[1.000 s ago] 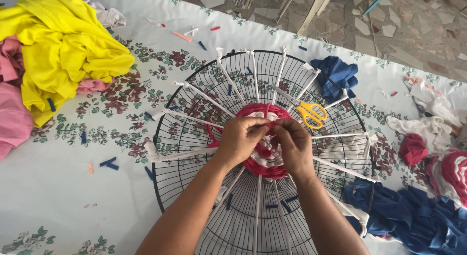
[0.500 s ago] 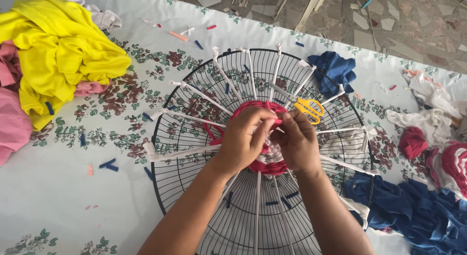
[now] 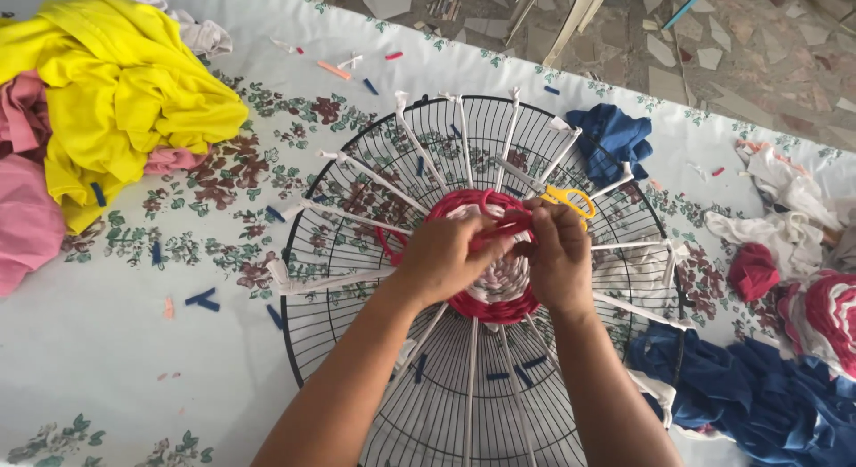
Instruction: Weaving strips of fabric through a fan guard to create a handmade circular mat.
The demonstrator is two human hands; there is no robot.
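Floral tablecloth (image 3: 134, 342) underlies a wire fan guard (image 3: 357, 360); left hand (image 3: 441, 258) and right hand (image 3: 557, 258) pinch a red fabric strip (image 3: 504, 226) above the red-and-white woven round (image 3: 499, 289).

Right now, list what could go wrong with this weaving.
The yellow-handled scissors lie on the wire fan guard right beside the right hand; a knuckle could catch them. Both hands, with the left hand, pull the red fabric strip; hard tugging might bend the white strip spokes off-centre.

No packages, labels, signs or screens show anywhere on the cloth-covered table.
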